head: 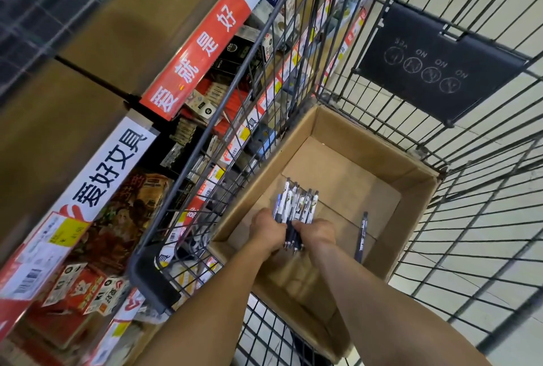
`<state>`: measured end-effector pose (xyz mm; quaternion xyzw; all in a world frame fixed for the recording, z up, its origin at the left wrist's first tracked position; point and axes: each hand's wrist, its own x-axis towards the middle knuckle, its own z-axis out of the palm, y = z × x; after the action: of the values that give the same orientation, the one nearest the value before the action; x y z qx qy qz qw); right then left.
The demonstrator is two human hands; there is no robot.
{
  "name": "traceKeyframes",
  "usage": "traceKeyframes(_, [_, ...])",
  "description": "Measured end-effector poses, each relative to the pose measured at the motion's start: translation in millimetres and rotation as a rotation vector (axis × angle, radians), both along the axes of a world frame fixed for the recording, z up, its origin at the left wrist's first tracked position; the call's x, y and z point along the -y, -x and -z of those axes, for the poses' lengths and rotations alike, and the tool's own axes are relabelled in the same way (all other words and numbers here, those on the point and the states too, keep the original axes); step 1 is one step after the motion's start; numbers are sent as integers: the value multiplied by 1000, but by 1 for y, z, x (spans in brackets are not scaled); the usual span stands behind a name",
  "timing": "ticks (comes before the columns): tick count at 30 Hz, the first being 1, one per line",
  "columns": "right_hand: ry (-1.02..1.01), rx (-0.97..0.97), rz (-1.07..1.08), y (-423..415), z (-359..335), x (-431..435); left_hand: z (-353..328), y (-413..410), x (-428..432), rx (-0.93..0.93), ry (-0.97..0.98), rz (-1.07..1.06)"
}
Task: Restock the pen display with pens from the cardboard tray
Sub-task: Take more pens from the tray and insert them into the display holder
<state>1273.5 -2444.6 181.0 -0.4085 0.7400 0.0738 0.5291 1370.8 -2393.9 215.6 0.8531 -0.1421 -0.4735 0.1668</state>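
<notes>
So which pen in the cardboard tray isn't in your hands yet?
The lone dark pen lying on the brown cardboard tray floor, right of the right hand; the white-and-dark bunch is gripped in both hands.

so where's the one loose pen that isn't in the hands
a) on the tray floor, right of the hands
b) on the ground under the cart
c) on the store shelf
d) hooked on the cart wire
a: a single dark pen lies on the cardboard tray floor, right of the right hand and apart from the bundle of pens both hands hold.
</notes>
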Motion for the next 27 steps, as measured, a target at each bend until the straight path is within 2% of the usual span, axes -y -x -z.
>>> traceKeyframes(9, [19, -10, 46, -4, -14, -9, 10, 14, 5, -143, 37, -22])
traceKeyframes(16, [-77, 110, 212, 5, -10, -10, -15, 18, 5, -324, 85, -150])
traceKeyframes(27, [-56, 220, 320, 11, -52, -23, -34, 27, -13, -383, 118, -329])
